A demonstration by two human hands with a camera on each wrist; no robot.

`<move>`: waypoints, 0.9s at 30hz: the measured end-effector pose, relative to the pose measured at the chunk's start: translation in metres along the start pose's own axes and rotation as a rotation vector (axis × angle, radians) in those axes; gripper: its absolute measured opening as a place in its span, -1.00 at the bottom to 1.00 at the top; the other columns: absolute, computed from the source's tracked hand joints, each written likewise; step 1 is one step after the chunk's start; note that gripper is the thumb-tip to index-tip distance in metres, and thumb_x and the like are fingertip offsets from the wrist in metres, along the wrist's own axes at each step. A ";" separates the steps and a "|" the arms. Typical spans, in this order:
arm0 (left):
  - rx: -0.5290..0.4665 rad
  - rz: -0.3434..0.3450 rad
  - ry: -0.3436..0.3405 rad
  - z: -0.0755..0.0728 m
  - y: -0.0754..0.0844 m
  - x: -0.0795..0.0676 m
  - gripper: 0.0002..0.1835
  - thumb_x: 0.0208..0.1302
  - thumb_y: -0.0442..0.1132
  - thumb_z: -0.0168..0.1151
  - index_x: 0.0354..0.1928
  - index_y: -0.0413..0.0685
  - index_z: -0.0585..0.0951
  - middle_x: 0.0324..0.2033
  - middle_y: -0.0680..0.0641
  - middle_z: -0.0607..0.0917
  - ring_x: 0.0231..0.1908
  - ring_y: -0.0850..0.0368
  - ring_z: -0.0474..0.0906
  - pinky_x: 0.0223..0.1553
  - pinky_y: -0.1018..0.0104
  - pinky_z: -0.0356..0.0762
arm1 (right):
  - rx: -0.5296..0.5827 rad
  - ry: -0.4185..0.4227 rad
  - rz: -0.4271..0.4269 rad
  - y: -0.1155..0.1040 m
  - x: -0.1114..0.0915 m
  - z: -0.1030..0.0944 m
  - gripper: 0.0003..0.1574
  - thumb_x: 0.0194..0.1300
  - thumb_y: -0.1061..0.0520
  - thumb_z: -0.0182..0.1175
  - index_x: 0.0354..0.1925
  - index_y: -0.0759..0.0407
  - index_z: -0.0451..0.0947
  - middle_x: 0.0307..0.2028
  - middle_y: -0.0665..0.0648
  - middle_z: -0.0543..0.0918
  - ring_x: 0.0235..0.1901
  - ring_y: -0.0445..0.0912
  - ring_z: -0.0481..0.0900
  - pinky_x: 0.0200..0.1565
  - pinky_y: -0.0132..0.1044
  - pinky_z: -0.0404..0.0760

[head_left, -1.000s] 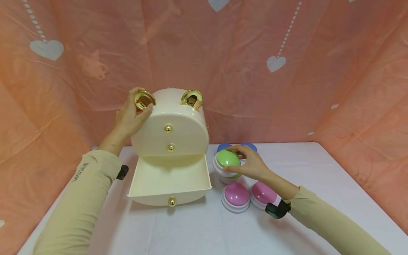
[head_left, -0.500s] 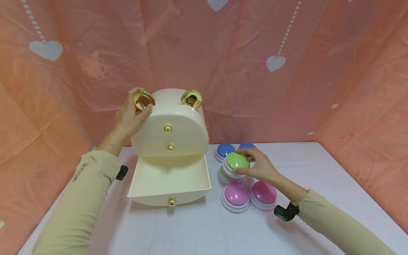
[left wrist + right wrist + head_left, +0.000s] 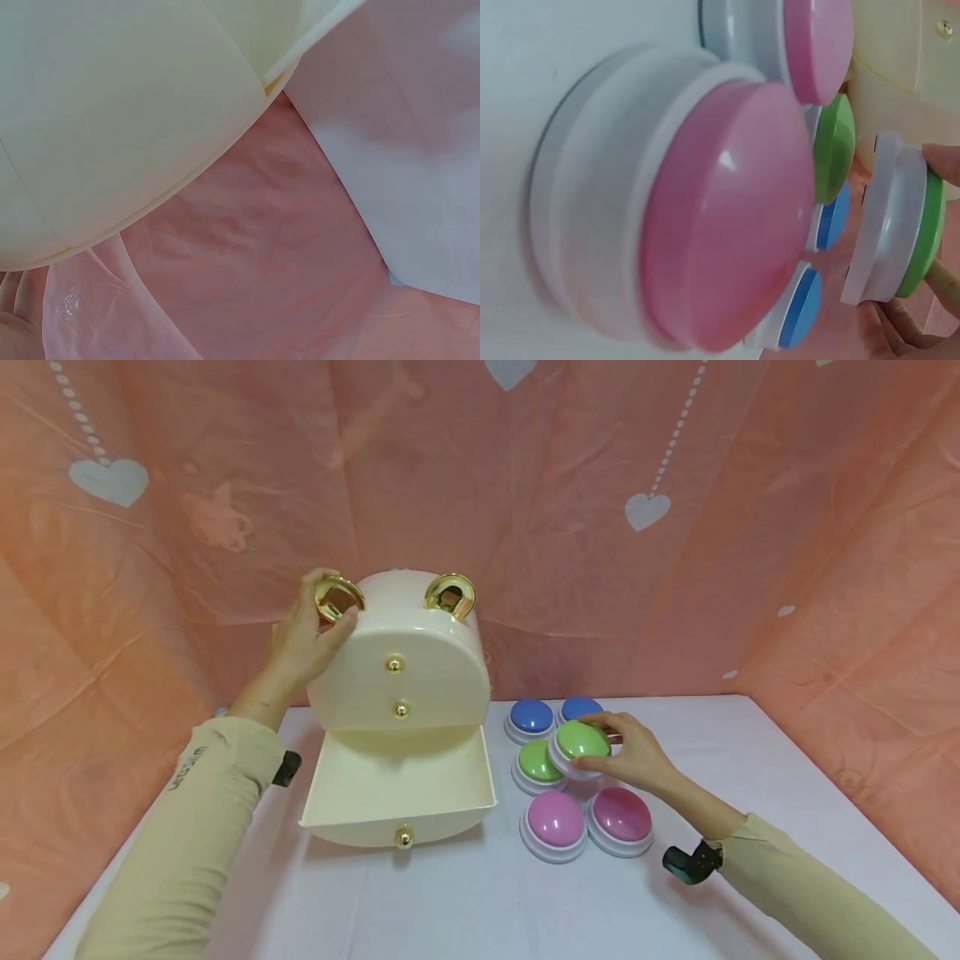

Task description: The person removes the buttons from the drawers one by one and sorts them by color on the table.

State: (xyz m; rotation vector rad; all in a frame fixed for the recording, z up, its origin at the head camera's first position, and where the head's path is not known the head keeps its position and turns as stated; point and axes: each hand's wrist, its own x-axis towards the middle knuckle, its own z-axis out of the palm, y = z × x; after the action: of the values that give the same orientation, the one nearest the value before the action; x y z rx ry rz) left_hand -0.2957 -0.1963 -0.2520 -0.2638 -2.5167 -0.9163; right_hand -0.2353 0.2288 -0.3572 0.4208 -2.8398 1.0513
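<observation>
My left hand [image 3: 303, 631] grips the left gold ear [image 3: 340, 600] on top of a cream drawer box [image 3: 401, 677]. The box's bottom drawer [image 3: 405, 781] is pulled out, with a gold knob on its front. My right hand [image 3: 630, 752] holds a green push button [image 3: 583, 741] with a white base, thumb at the near side and fingers at the far side. The right wrist view shows this green button [image 3: 896, 225] raised off the table, its underside facing left. Another green button [image 3: 538, 762] stands just left of it on the table.
Two blue buttons [image 3: 531, 717] stand behind the green ones, and two pink buttons [image 3: 557, 818] in front. The white table [image 3: 450, 902] ends at a pink curtain [image 3: 570, 568] with heart prints.
My right hand has carried the green button rightward, away from over the other green button, which now shows more fully. My left hand stays on the ear.
</observation>
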 end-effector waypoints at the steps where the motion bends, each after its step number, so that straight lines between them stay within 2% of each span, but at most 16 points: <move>1: -0.002 0.002 0.000 0.000 0.000 0.000 -0.36 0.34 0.13 -0.08 0.38 0.19 0.01 0.23 -0.35 0.38 0.16 -0.40 0.32 0.14 -0.37 0.05 | -0.003 -0.001 0.005 0.001 0.000 -0.001 -0.23 0.02 -0.09 0.41 0.17 0.16 0.47 0.08 0.29 0.50 0.03 0.18 0.50 0.01 0.08 0.55; 10: -0.027 0.018 0.030 0.001 0.001 -0.001 -0.36 0.32 0.18 -0.08 0.36 0.18 0.05 0.21 -0.34 0.40 0.16 -0.41 0.33 0.14 -0.36 0.03 | -0.049 0.011 0.020 0.012 -0.003 -0.006 -0.21 0.02 -0.09 0.41 0.18 0.18 0.46 0.08 0.34 0.47 0.03 0.22 0.49 -0.02 0.07 0.57; 18: -0.018 0.008 0.008 -0.001 0.002 0.000 -0.36 0.33 0.13 -0.07 0.38 0.20 0.03 0.17 -0.32 0.42 0.09 -0.39 0.37 0.12 -0.36 0.05 | -0.091 0.021 0.016 0.024 -0.005 -0.011 -0.21 -0.01 -0.05 0.44 0.15 0.25 0.47 0.00 0.36 0.50 -0.01 0.22 0.49 -0.01 0.12 0.55; 27: -0.021 0.006 0.012 0.001 -0.001 0.001 -0.36 0.32 0.13 -0.07 0.36 0.18 0.04 0.19 -0.32 0.41 0.13 -0.39 0.35 0.14 -0.36 0.04 | -0.126 -0.004 0.036 0.032 -0.004 -0.007 -0.19 -0.04 -0.06 0.45 0.14 0.26 0.48 -0.05 0.36 0.53 -0.04 0.21 0.49 -0.03 0.11 0.53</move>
State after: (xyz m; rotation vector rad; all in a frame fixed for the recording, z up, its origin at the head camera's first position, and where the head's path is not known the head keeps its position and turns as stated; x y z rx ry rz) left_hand -0.2969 -0.1964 -0.2529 -0.2719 -2.4945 -0.9398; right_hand -0.2406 0.2579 -0.3725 0.3627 -2.9073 0.8711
